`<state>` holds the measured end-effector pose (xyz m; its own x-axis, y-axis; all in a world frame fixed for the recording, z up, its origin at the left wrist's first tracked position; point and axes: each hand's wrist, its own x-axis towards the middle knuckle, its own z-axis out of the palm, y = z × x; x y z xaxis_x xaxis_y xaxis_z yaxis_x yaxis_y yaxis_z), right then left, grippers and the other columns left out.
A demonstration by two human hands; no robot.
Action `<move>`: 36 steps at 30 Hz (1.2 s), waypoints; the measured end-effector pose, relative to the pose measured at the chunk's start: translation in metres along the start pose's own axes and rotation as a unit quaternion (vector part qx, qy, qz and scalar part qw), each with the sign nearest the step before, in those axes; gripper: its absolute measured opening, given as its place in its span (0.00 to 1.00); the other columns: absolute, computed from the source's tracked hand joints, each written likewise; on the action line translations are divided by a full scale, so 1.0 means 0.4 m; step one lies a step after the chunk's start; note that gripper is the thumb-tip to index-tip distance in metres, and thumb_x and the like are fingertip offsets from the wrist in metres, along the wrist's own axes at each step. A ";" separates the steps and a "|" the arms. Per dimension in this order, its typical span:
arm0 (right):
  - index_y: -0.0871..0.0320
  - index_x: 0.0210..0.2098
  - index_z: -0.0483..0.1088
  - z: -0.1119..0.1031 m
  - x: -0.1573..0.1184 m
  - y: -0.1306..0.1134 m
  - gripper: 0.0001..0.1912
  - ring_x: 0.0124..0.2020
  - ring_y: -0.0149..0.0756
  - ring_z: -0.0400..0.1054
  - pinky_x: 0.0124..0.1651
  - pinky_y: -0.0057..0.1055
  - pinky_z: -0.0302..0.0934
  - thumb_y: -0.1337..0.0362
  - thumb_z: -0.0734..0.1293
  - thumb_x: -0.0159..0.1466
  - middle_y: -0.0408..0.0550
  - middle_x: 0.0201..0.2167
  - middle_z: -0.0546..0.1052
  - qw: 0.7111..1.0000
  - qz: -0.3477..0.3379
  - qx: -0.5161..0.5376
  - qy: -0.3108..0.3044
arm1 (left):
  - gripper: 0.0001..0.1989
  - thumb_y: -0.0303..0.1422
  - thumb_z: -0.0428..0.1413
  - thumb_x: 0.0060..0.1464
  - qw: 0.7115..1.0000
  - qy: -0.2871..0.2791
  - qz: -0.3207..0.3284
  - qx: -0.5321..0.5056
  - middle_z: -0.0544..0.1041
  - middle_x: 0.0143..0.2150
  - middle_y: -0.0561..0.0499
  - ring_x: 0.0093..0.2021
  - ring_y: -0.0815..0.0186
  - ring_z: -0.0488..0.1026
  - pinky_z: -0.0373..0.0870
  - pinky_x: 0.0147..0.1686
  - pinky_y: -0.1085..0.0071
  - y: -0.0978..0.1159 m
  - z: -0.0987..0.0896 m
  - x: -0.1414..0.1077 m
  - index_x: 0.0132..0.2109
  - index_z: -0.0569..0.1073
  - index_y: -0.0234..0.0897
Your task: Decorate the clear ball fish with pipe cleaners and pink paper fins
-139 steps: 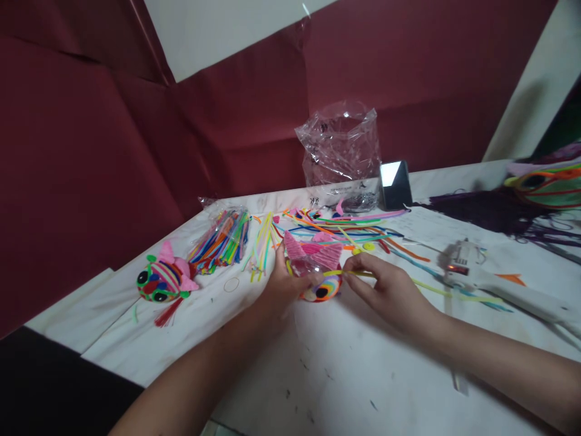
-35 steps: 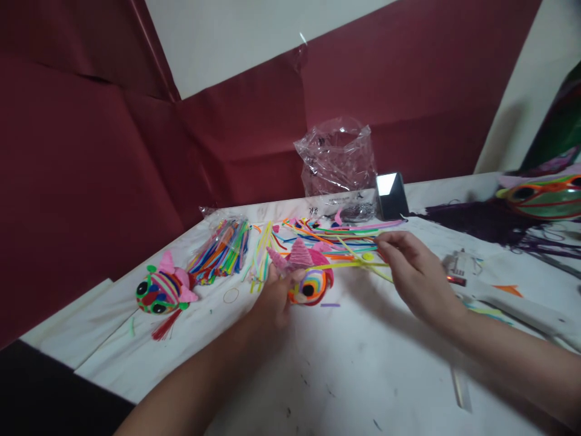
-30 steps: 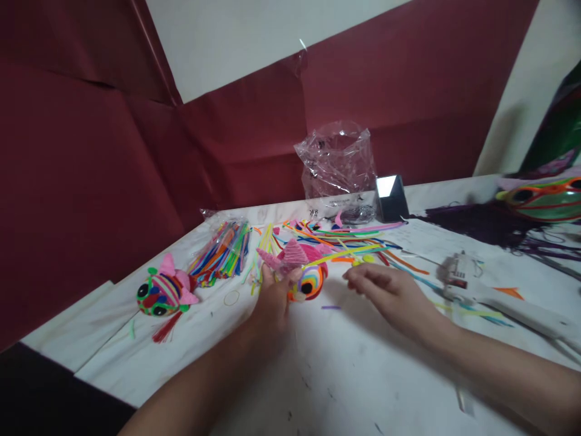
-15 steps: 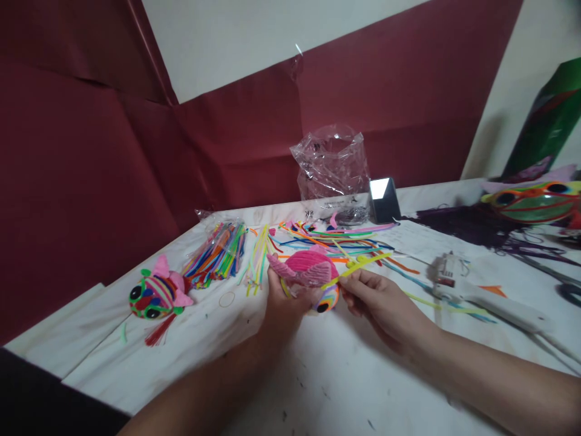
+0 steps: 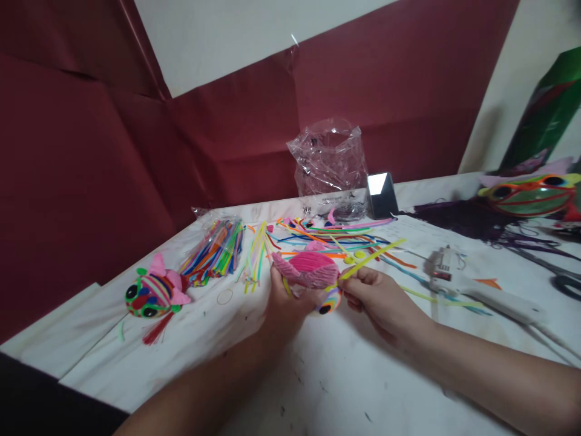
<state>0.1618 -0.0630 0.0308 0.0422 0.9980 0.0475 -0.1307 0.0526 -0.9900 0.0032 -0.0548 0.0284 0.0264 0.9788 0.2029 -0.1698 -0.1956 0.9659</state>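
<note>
My left hand [image 5: 287, 306] is wrapped round a pink pipe-cleaner fish [image 5: 313, 269] and holds it over the white table. The fish has ridged pink fins, a striped rainbow patch and a black eye at its lower right. Pinched in my right hand [image 5: 365, 290] is a yellow pipe cleaner [image 5: 374, 257], its near end against the fish's right side and its free end pointing up to the right. Just beyond the fish lie two small yellow coils [image 5: 354, 258]. My left fingers are partly hidden behind the fish.
A finished-looking colourful fish [image 5: 152, 290] lies at left beside a bag of pipe cleaners [image 5: 215, 248]. Loose pipe cleaners [image 5: 318, 233] spread behind my hands. A glue gun [image 5: 490, 297], scissors [image 5: 565, 284] and another fish figure [image 5: 531, 195] are at right. A phone [image 5: 382, 197] leans near a clear bag [image 5: 331, 160].
The yellow pipe cleaner now tilts more steeply upward, its free end higher and further right. Both hands keep their holds. The whole view has shifted slightly.
</note>
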 end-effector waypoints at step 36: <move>0.52 0.27 0.73 -0.043 0.019 -0.006 0.12 0.29 0.39 0.69 0.35 0.36 0.62 0.52 0.66 0.59 0.45 0.25 0.76 0.942 -0.239 -0.228 -0.060 | 0.34 0.28 0.67 0.35 0.996 0.025 -0.067 -0.051 0.80 0.44 0.47 0.42 0.58 0.78 0.73 0.44 0.62 0.006 0.007 -0.002 0.52 0.66 0.40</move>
<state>0.1795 -0.0561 0.0312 -0.1281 0.8622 0.4902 0.3151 0.5040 -0.8041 0.0057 -0.0563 0.0309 0.0079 0.9980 0.0622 -0.2677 -0.0578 0.9618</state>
